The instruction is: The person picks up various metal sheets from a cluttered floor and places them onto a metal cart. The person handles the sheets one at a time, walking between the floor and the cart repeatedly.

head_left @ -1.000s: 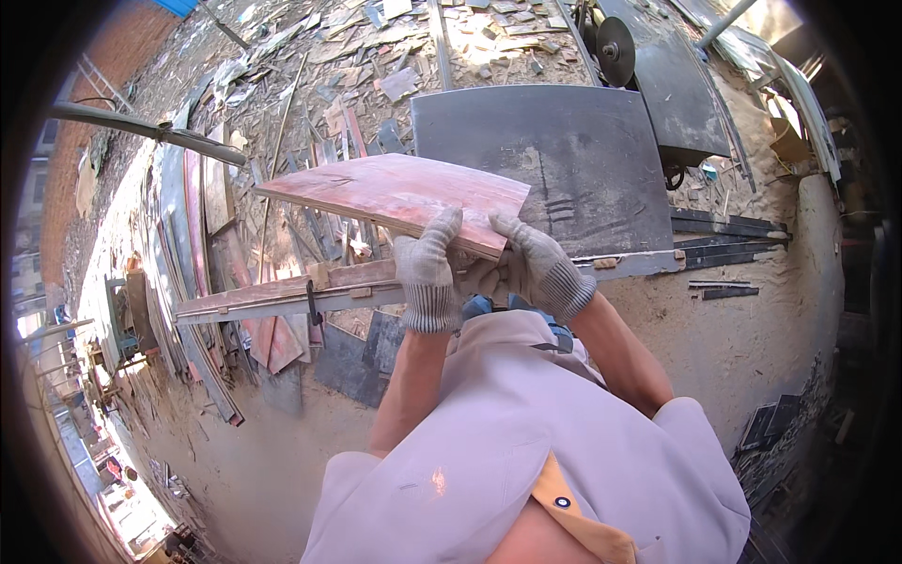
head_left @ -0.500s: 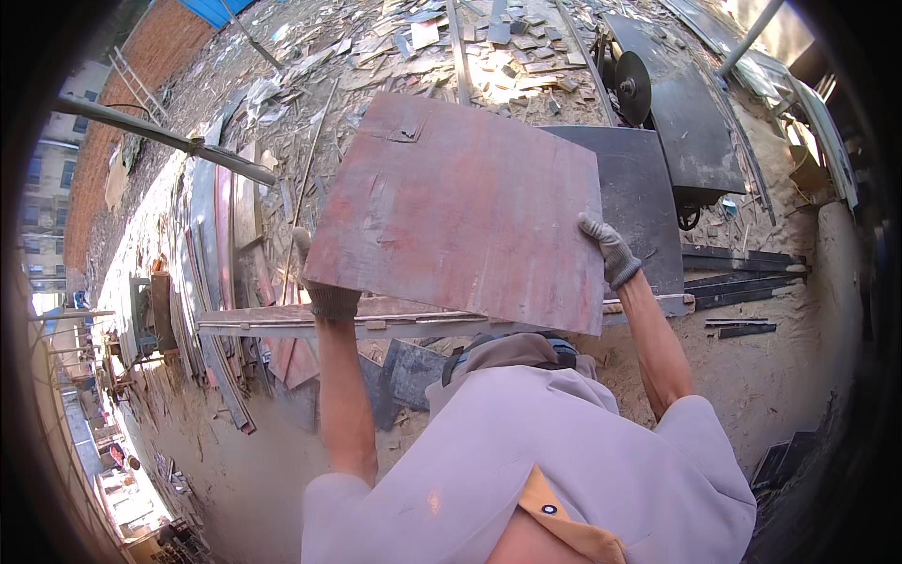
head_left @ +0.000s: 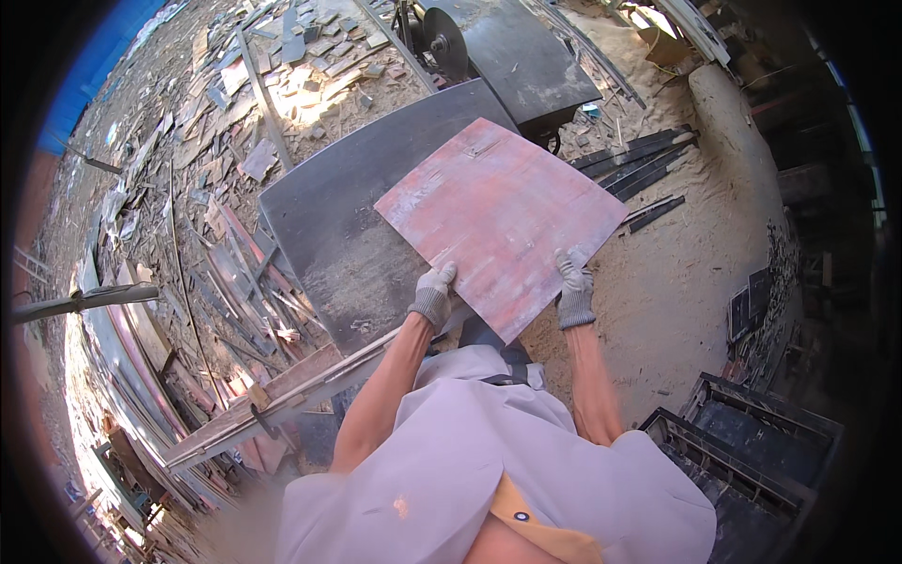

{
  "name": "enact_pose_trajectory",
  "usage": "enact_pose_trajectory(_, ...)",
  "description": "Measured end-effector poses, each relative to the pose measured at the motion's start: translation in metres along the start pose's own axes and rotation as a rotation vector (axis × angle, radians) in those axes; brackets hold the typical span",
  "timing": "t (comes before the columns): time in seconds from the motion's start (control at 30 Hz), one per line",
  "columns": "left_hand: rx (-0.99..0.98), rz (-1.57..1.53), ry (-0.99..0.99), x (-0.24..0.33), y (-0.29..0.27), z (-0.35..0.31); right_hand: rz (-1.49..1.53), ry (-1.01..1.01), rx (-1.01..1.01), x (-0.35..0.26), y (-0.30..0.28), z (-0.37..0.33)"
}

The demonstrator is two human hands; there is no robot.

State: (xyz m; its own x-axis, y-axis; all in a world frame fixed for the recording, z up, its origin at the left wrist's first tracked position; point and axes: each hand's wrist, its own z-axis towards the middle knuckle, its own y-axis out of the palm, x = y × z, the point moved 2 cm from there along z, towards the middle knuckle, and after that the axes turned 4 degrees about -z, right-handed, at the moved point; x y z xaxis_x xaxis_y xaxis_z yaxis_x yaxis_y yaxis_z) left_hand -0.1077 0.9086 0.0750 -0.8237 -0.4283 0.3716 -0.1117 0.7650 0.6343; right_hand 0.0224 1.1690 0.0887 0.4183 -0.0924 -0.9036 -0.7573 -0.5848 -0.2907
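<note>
A reddish, scuffed plywood board (head_left: 503, 221) is held out in front of me, one corner pointing toward my body. My left hand (head_left: 434, 293), in a pale knitted work glove, grips its near left edge with the thumb on top. On the near right edge, my right hand (head_left: 575, 288), gloved alike, has its thumb and fingers closed around the board. The fingers under the board are hidden. Beneath and to the left of it lies a dark, dusty tabletop (head_left: 329, 226), partly covered by the board.
A round saw blade (head_left: 443, 42) stands upright beyond the tabletop, beside another dark panel (head_left: 526, 56). A long rail (head_left: 282, 399) runs along the near left. Dark strips (head_left: 648, 164) lie at right, black metal frames (head_left: 752, 442) at lower right. Wood scraps (head_left: 310, 85) litter the far ground.
My view has swung to the right. The board now appears lower, farther from my view and turned corner-first, with both hands still on it; more of the dark tabletop shows.
</note>
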Motion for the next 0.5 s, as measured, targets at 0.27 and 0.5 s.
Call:
enact_pose_trajectory(0.27, 0.169, 0.381, 0.080, -0.067, 0.110, 0.177, 0.461, 0.237, -0.039, -0.050, -0.021, 0.098)
enact_pose_trajectory(0.5, 0.238, 0.169, 0.177, -0.059, 0.266, 0.321, 0.187, 0.137, -0.004, -0.091, -0.050, 0.319)
